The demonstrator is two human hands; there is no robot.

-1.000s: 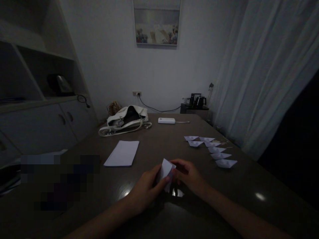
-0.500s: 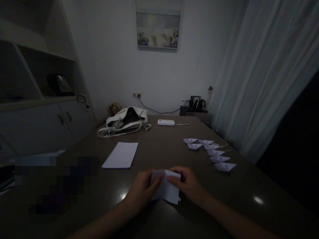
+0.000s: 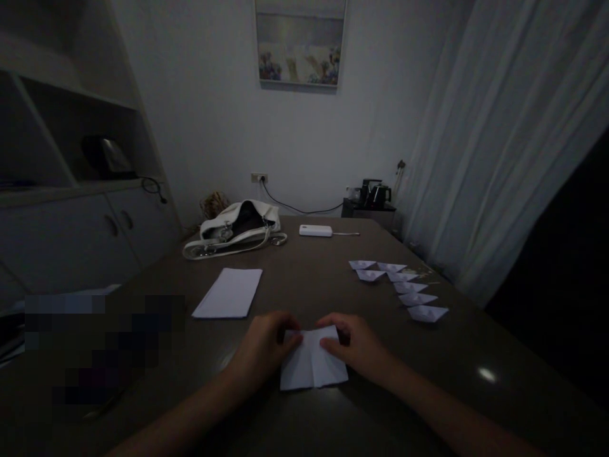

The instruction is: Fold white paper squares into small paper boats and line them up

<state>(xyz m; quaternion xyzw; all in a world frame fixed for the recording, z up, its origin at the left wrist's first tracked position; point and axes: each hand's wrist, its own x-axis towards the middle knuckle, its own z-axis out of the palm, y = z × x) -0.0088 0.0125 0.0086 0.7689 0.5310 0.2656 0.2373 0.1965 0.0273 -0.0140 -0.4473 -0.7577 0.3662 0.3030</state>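
A small folded sheet of white paper (image 3: 314, 365) with a crease down its middle lies nearly flat between my hands, close to the table's near side. My left hand (image 3: 269, 343) pinches its upper left edge between thumb and fingers. At the upper right edge, my right hand (image 3: 352, 343) grips the paper the same way, thumb on top. The fingertips behind the paper are partly hidden. To the right stand several folded paper boats (image 3: 413, 298) in a slanting line. A stack of white paper (image 3: 229, 293) lies to the left.
Towards the back of the brown table (image 3: 304, 266) are a white handbag (image 3: 238, 228) and a white power bank (image 3: 316, 231) with a short cable. Black kettles (image 3: 378, 195) stand on a low cabinet behind. A white curtain (image 3: 457, 146) hangs at the right.
The folded paper, earlier bent and raised along its middle crease, now lies flatter and wider. My left hand has shifted slightly left and up. The whole view has tilted a little.
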